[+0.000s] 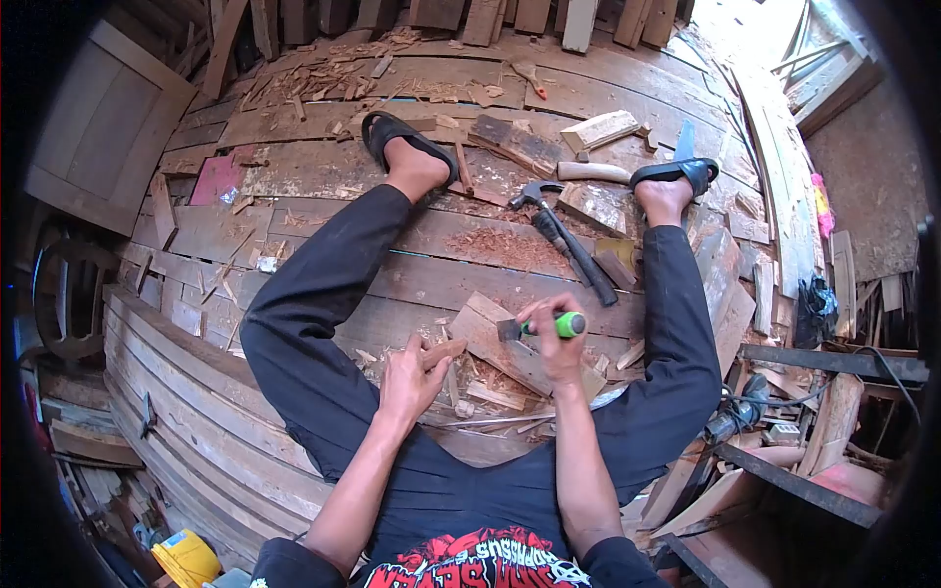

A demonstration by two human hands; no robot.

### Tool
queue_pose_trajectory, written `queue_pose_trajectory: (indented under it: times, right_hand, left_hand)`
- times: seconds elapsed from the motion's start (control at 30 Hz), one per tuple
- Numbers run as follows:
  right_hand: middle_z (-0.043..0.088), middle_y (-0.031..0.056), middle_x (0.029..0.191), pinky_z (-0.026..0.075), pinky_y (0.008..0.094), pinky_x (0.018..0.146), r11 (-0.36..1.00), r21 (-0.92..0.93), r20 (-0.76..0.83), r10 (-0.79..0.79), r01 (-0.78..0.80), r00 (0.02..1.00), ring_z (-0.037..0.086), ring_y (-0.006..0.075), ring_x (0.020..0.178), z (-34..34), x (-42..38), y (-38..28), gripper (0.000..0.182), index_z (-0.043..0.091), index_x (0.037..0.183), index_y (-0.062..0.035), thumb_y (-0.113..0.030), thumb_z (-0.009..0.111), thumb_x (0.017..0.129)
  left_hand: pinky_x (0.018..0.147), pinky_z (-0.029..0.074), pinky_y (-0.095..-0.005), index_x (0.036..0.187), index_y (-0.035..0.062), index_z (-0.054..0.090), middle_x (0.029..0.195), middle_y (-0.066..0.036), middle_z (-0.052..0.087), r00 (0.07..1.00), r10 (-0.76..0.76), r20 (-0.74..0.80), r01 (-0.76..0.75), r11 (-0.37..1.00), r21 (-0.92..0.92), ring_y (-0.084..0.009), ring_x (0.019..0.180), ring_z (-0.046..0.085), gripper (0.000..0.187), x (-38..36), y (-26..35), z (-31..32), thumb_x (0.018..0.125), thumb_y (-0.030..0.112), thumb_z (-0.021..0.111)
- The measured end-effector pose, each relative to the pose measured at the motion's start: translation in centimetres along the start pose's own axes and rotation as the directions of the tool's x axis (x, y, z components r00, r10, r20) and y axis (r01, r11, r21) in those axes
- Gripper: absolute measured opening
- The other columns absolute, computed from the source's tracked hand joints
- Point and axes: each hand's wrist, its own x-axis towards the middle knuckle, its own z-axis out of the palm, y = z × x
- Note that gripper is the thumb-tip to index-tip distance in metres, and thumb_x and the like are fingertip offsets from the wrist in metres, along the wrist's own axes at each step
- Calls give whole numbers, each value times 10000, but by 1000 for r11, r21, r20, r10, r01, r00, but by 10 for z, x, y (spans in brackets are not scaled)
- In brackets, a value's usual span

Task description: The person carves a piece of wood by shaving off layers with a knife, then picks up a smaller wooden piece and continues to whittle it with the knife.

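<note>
My left hand (pixel 412 380) is closed around a small wood piece (pixel 444 353), its pointed end toward the right. My right hand (pixel 555 345) grips a chisel (pixel 509 330) by its green handle, the broad metal blade facing left toward the wood piece. Blade and wood piece are apart. Below the blade, a flat wooden board (pixel 490 333) lies on the floor between my legs, with offcuts and chips around it. Beyond my right hand rests a claw hammer (pixel 537 196) with a dark handle.
Wood blocks (pixel 600 129) and reddish shavings (pixel 505 248) litter the plank floor between my sandalled feet. A brush (pixel 530 77) lies farther off. Stacked planks (pixel 206 392) line the left side. On the right sit a corded power tool (pixel 737 410) and dark metal bars (pixel 799 485).
</note>
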Motion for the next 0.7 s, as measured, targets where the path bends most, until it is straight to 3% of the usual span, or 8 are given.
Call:
queue_pose_trajectory:
  times: [0.07, 0.17, 0.3, 0.4, 0.63, 0.7]
  right_hand:
    - [584, 41, 725, 495, 328, 657, 999, -43, 29, -12, 13, 1000, 599, 147, 689, 0, -4, 10, 294, 499, 821, -77, -177, 678, 1032]
    - [549, 33, 672, 447, 322, 601, 988, 148, -7, -54, 54, 999, 538, 129, 631, -6, 0, -2, 308, 477, 800, -93, -172, 647, 1045]
    - [432, -14, 607, 398, 304, 561, 945, 271, -97, -163, 184, 982, 427, 105, 546, -11, 12, -52, 321, 438, 793, -121, -199, 592, 1064]
    - [386, -26, 588, 382, 295, 545, 916, 362, -175, -117, 174, 978, 388, 97, 517, -13, 17, -80, 308, 435, 802, -123, -207, 580, 1061]
    - [413, -12, 571, 349, 295, 492, 926, 288, 8, -257, 244, 966, 368, 89, 488, 18, 14, -118, 288, 428, 773, -93, -134, 610, 993]
    - [485, 15, 587, 365, 284, 491, 931, 286, 20, -241, 225, 970, 418, 98, 498, 37, 9, -128, 273, 466, 718, -49, -82, 667, 901]
  left_hand:
    - [787, 574, -537, 1075, -30, 597, 886, -323, 715, 998, 31, 57, -30, 999, -24, -492, 897, 718, 362, 1, -9, 2, 868, 203, 780]
    - [806, 562, -555, 1131, -31, 555, 935, -339, 709, 990, 92, 105, -86, 994, -65, -518, 931, 700, 356, 2, 0, -6, 908, 183, 730]
    - [783, 552, -565, 1117, -39, 502, 960, -351, 701, 985, 124, 120, -114, 989, -91, -539, 928, 686, 300, 6, 3, 3, 951, 147, 669]
    - [749, 553, -551, 1101, -53, 482, 969, -341, 710, 973, 157, 171, -153, 987, -40, -537, 918, 692, 272, 8, 13, 0, 973, 125, 643]
    - [730, 551, -580, 1106, -66, 451, 866, -359, 683, 969, 202, 142, -193, 978, -77, -543, 852, 687, 319, 5, 12, 12, 956, 119, 663]
    - [722, 552, -589, 1118, -72, 431, 836, -353, 680, 975, 179, 136, -170, 983, -76, -549, 820, 681, 346, 2, 15, 10, 942, 105, 670]
